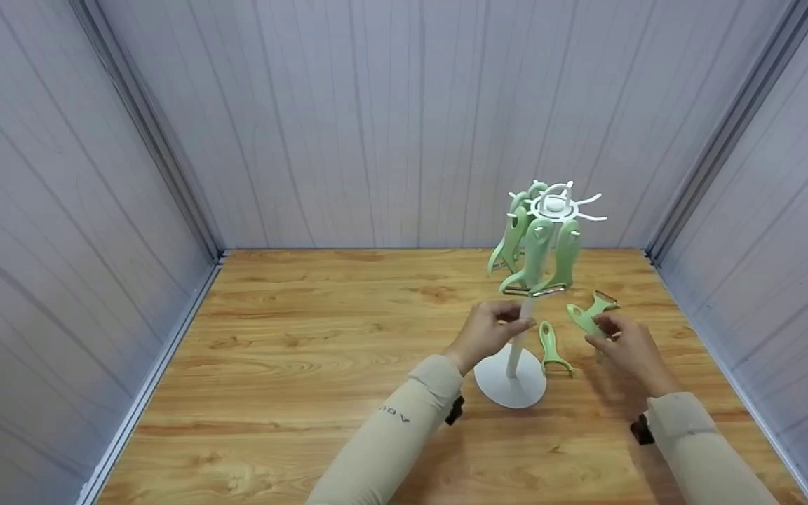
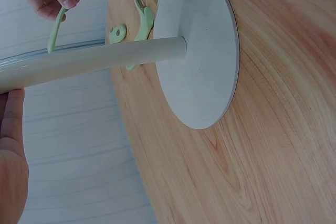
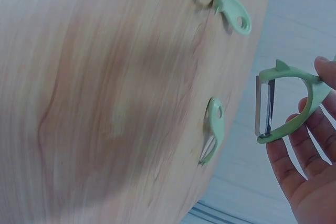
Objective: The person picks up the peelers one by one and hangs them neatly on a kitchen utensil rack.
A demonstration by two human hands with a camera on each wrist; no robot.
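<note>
My left hand [image 1: 486, 332] grips the white pole [image 2: 94, 61] of an upright stand, below its ring of hooks [image 1: 555, 205]. Several light green peelers [image 1: 536, 252] hang by their handles from the hooks, mostly on the left and near sides. To the right of the stand, my right hand [image 1: 630, 351] pinches another green peeler [image 3: 313, 98] near its head, handle end upward and blade clear of the table. Two more peelers lie on the table: one [image 1: 548, 342] beside the stand's round base [image 1: 495, 379], the other [image 1: 605, 303] behind my right hand.
Several hooks [image 1: 592, 200] on the stand's right side carry nothing. The wooden table [image 1: 306, 351] meets a pale panelled wall [image 1: 376, 126] at the back, with side walls left and right. The table's right edge runs near my right forearm.
</note>
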